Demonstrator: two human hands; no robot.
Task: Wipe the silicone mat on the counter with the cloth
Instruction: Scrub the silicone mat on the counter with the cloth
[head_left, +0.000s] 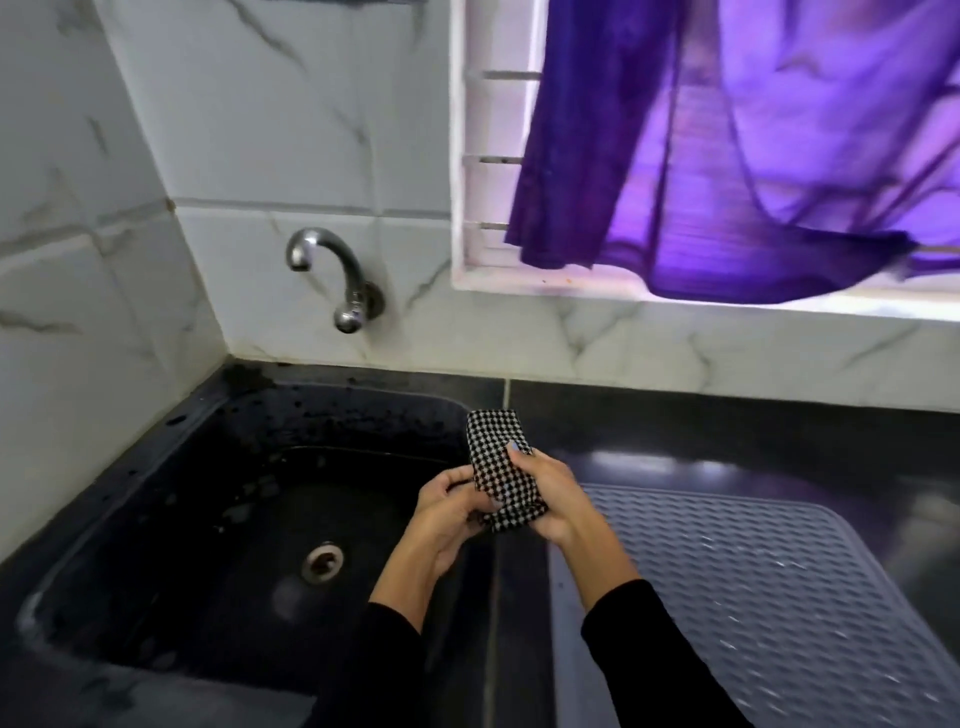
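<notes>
A black-and-white checked cloth (498, 462) is bunched between both hands, above the right rim of the sink. My left hand (441, 514) grips its lower end from the left. My right hand (550, 493) wraps its right side, thumb pressed on the fabric. The cloth's upper end sticks up free. A grey ridged silicone mat (769, 587) lies flat on the black counter to the right, just beside my right wrist. Both forearms wear black sleeves.
A black sink (156, 545) with a metal drain (323, 561) fills the lower left. A chrome tap (332, 270) juts from the marble-tiled wall. A purple curtain (727, 156) hangs over the window at upper right. Black counter (727, 431) runs behind the mat.
</notes>
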